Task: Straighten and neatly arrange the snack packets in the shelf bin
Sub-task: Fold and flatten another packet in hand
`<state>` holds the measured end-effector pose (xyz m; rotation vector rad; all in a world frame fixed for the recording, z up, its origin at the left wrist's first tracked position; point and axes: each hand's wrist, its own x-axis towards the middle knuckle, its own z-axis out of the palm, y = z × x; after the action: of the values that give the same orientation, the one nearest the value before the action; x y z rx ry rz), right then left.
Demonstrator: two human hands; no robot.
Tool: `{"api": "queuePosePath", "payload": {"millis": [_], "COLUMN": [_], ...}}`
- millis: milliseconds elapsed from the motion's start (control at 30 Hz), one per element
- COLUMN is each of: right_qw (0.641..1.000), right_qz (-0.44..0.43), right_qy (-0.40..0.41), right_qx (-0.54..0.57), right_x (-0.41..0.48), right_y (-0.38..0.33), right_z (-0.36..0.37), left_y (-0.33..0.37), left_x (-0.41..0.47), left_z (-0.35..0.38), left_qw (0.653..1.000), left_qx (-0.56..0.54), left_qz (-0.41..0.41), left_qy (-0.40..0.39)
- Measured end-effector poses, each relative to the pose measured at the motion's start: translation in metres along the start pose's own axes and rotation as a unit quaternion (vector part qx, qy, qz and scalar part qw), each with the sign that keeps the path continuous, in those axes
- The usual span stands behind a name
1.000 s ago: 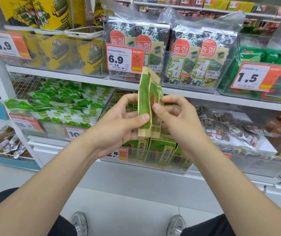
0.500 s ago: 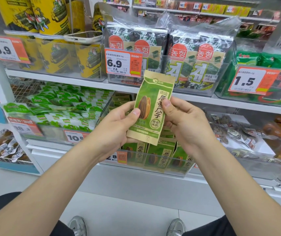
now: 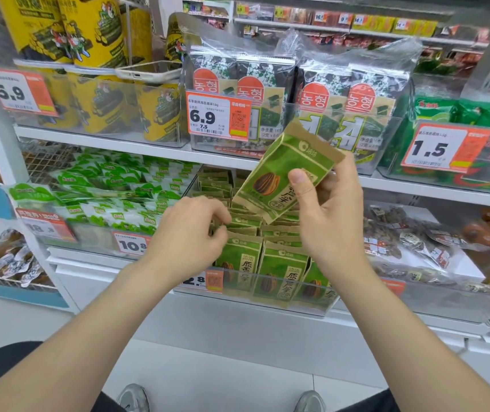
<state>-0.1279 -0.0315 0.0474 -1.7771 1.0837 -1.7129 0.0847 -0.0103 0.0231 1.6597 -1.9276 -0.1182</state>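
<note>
This is a shop, surely a snack aisle of a small store: white shelves [image 3: 137,148] carry clear bins [image 3: 104,136] full of many identical packets [image 3: 279,272], orange price tags [image 3: 218,117] showing 6.9 or 1.5 hang in front, and further stocked shelves stand behind.

Single view, head-worn, wide-angle. It looks forward and tilts down onto the clear plastic shelf bin [image 3: 267,303] of green-and-tan packets [image 3: 281,273], which sits just below frame centre. It is close: two bare forearms [image 3: 125,295] reach the bin from the bottom corners. The white shelf board [image 3: 137,145] above the bin crosses mid-frame. Below the bin are pale floor [image 3: 223,379] and grey shoe tips [image 3: 134,396] at the bottom edge.
</note>
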Motion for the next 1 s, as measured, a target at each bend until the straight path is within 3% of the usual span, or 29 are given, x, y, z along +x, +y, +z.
{"api": "queuePosePath", "payload": {"millis": [100,233,433,533,633,767,900,1000], "right_qw": [0.999,0.997,0.988,0.961,0.918,0.924,0.852,0.812], "right_qz": [0.012,0.026,0.02,0.034,-0.006,-0.021,-0.018,-0.033], "right_qy": [-0.03,-0.074,-0.15,-0.26,-0.297,-0.289,-0.352,-0.391], "right_qx": [-0.009,-0.011,0.033,-0.087,-0.262,-0.25,-0.388,-0.431], "right_x": [0.002,0.004,0.005,0.001,-0.001,0.003,0.004,0.005], "right_y": [0.006,0.01,0.01,0.022,0.027,0.021,0.023,0.023], "right_z": [0.003,0.006,0.003,0.007,0.012,0.019,0.031,0.039], "left_y": [0.001,-0.003,-0.01,-0.013,-0.015,-0.017,-0.016,-0.014], "left_x": [-0.004,-0.007,-0.01,-0.013,-0.014,-0.012,-0.013,-0.015], "left_z": [0.002,0.003,-0.002,-0.002,-0.003,-0.001,0.001,0.003], "left_qw": [0.995,0.995,0.998,0.999,0.998,0.997,0.997,0.995], "left_qx": [0.073,0.081,0.064,0.025,-0.001,-0.001,0.011,0.042], "left_qz": [0.017,0.052,0.023,0.028,0.043,0.058,0.078,0.089], "left_qy": [-0.058,-0.017,-0.015,-0.038,-0.054,-0.041,-0.022,-0.002]}}
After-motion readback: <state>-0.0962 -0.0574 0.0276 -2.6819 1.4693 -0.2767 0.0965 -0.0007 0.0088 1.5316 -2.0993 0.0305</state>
